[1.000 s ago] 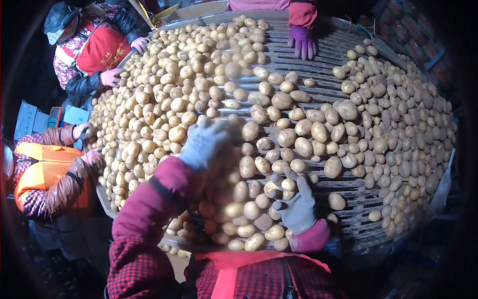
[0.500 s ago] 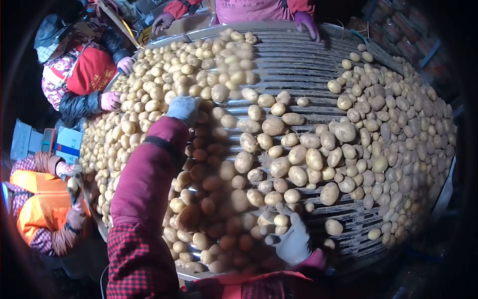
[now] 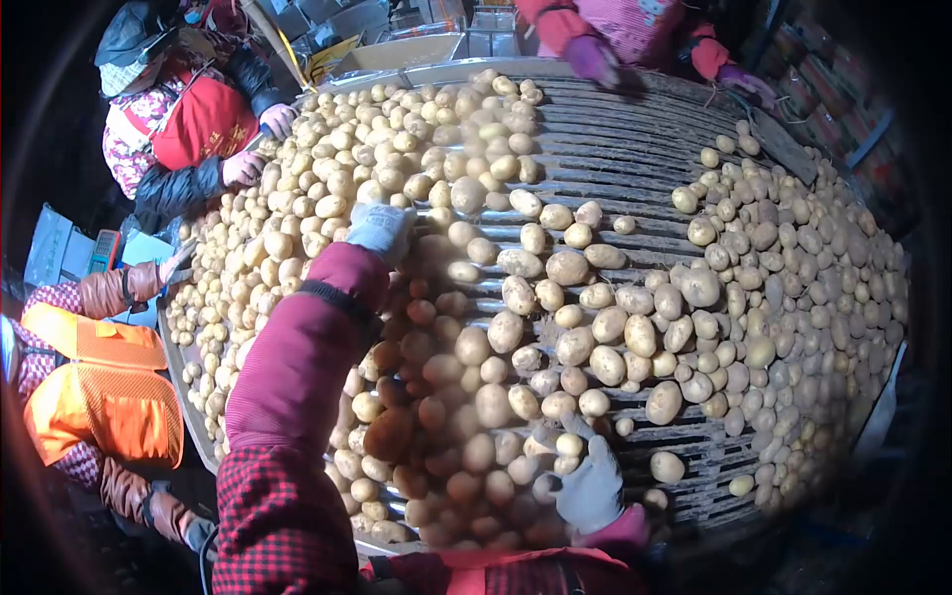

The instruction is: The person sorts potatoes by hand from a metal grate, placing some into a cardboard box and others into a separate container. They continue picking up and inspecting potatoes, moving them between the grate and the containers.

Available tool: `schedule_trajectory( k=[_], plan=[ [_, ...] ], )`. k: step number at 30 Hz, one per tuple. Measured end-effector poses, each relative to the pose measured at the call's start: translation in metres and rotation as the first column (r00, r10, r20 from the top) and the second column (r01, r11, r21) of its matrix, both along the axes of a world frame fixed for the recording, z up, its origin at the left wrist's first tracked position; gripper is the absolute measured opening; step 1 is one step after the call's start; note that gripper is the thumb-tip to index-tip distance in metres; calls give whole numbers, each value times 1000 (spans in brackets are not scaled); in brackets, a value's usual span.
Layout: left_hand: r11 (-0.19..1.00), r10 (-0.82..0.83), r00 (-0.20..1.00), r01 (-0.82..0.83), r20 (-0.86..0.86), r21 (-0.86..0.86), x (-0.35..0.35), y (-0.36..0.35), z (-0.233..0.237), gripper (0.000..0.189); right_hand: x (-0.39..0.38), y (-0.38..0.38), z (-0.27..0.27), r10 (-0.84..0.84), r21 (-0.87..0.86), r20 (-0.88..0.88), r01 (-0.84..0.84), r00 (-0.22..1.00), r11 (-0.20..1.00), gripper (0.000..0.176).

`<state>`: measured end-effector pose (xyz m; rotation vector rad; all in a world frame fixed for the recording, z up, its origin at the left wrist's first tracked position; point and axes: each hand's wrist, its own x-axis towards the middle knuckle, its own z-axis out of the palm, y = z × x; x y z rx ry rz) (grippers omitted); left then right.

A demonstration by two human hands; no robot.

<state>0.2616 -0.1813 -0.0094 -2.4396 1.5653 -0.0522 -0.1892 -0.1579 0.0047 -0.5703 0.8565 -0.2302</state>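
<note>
My left hand (image 3: 382,230), in a pale grey glove, is stretched over the potato heap (image 3: 327,183) at the left of the slatted table. Its fingers point down beside the potatoes and are mostly hidden, so whether they grip one cannot be told. Lower right, my right hand (image 3: 591,486), in a similar glove, rests over the slats with thumb and fingers apart. Small yellow potatoes (image 3: 568,445) lie between its thumb and index finger, close to or touching them. Blurred, brownish potatoes (image 3: 436,436) fill the space between my arms.
Metal slats (image 3: 605,134) run across the table. A large potato pile (image 3: 793,297) covers its right side. Co-workers stand around: a person in an orange vest (image 3: 104,387), one in a red apron (image 3: 203,124), one in pink (image 3: 625,25). A cardboard box (image 3: 397,55) stands behind.
The view has shifted, so the table sits slightly lower and to the right. The orange-vested person has turned and spread their arms. The purple-gloved hands opposite have moved right. My hands stay nearly in place.
</note>
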Motion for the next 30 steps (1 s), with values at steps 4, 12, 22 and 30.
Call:
schedule_trajectory(
  k=[4, 12, 22, 30],
  plan=[
    [998, 69, 986, -69, -154, 1, -36, 49, 7, 22, 2, 5, -3, -18, -113, 131, 33, 991, 993, 54],
    [786, -389, 910, 248, -142, -567, -153, 121, 40, 32, 1, 9, -14, 54, -36, 178, -48, 983, 998, 71],
    [796, -492, 788, 235, -370, -558, -249, 159, 51, 58, -28, 15, -97, 71, -424, -2, -65, 997, 903, 59],
    [941, 30, 994, -62, -102, -331, -108, 250, 11, 24, -23, 20, -65, 79, -590, 102, -4, 992, 808, 58]
  ],
)
